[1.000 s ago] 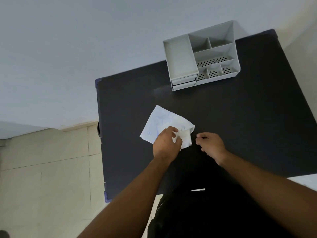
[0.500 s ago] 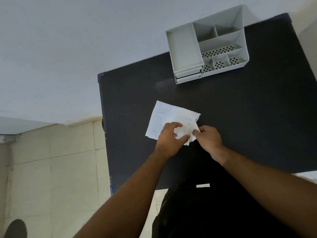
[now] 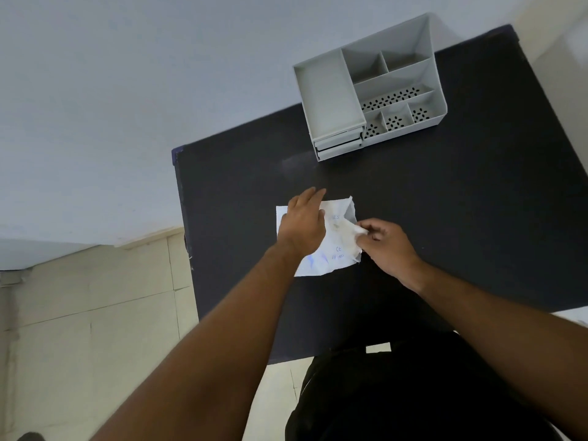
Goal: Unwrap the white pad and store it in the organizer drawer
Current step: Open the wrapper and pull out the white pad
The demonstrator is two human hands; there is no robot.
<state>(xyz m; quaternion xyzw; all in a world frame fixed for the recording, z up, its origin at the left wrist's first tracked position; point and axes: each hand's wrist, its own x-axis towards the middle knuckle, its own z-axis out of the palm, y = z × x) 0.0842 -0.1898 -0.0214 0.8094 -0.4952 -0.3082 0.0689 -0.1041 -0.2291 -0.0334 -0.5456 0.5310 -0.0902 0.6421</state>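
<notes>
Dark table (image 3: 445,218) against a pale wall, grey organizer (image 3: 372,90) at its far edge, both drawers (image 3: 339,144) closed. Left hand (image 3: 302,227), fingers extended, lies flat on the printed wrapper (image 3: 331,256); right hand (image 3: 386,246) pinches white material, probably the white pad (image 3: 345,229), at the wrapper's open right edge. Risk: a sharp pull could tear the thin pad or drag the wrapper from under the left palm.

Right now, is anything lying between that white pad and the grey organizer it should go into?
No object lies on the black table between the white pad and the grey plastic organizer. The pad sits in its wrapper, and the drawers look shut.
</notes>
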